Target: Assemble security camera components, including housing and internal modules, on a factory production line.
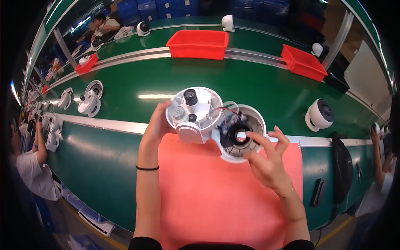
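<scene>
My left hand (157, 121) is closed round the left side of a white security-camera housing half (199, 132), whose inside shows a black lens (190, 96) and a round silver motor (178, 112). Thin wires (226, 109) link it to a second white housing half (260, 121), ribbed within and with a black ring in its middle. A small white and red piece (241, 136) sits in that ring. My right hand (268, 164) reaches over this second half, fingers apart, index tip beside the small piece and thumb at the lower rim.
Beneath my hands lies a pink mat (229, 196) on the green bench. Beyond runs a green belt with an assembled white camera (320, 114) and opened housings (90, 102). Red bins (198, 43) stand along the metal rail. A black pouch (341, 171) lies right; co-workers sit on both sides.
</scene>
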Demonstrator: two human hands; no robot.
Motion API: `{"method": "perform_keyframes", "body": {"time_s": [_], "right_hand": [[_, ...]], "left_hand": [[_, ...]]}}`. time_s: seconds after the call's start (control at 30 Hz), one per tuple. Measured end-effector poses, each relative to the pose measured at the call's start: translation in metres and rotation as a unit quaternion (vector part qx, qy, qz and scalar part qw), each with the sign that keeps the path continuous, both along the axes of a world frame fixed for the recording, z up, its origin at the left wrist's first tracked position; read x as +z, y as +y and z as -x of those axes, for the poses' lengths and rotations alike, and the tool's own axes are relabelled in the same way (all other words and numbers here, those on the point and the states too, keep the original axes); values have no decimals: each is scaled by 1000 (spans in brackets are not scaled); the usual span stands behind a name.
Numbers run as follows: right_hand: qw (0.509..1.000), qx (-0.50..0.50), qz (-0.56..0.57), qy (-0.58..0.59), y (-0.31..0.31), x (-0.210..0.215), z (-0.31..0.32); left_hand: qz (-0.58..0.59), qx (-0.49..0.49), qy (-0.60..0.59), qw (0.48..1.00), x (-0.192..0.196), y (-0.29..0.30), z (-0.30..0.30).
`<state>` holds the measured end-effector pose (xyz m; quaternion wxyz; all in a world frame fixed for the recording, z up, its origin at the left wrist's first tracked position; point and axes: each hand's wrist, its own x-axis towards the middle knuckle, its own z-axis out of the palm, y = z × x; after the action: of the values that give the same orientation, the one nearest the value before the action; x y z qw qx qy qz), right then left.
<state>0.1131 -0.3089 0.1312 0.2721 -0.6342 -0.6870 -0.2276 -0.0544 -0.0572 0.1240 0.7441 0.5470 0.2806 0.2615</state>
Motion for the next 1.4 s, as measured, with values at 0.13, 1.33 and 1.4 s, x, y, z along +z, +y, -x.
{"method": "perform_keyframes", "body": {"time_s": [0.13,1.33,1.4], "right_hand": [[978,136,47,151,-15,35,25],[672,175,347,631,-15,30,102],[774,182,308,522,-13,29,100]], "left_hand": [[61,-93,-10,994,-14,10,14],[-280,55,262,922,27,-207,166],[-298,55,261,916,30,-204,167]]}}
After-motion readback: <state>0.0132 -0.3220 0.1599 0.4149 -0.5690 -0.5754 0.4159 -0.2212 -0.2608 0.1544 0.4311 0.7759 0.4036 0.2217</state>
